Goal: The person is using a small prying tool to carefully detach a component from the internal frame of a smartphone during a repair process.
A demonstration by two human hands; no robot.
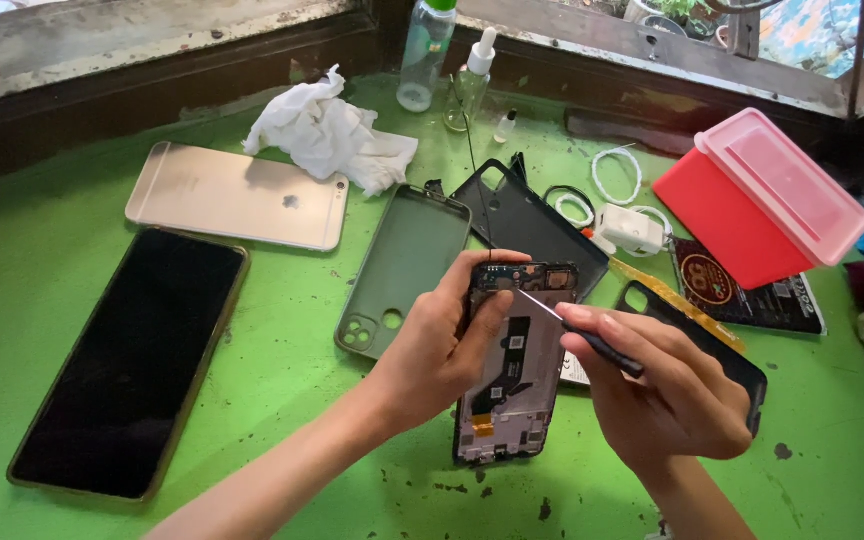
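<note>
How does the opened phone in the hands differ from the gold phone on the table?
The opened phone has its back removed, showing inner parts; the gold phone is closed, back up. The opened phone is held by the left hand while the right hand points a screwdriver at it; the gold phone lies untouched. Both are slim rectangles.

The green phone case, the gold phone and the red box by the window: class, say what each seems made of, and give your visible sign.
Green phone case: probably soft matte silicone or rubbery plastic; dull surface, no glare.
Gold phone: back looks like brushed metal; even satin sheen, thin antenna line near the end.
Red box: plastic; its pale pink lid is glossy and slightly translucent.
</note>
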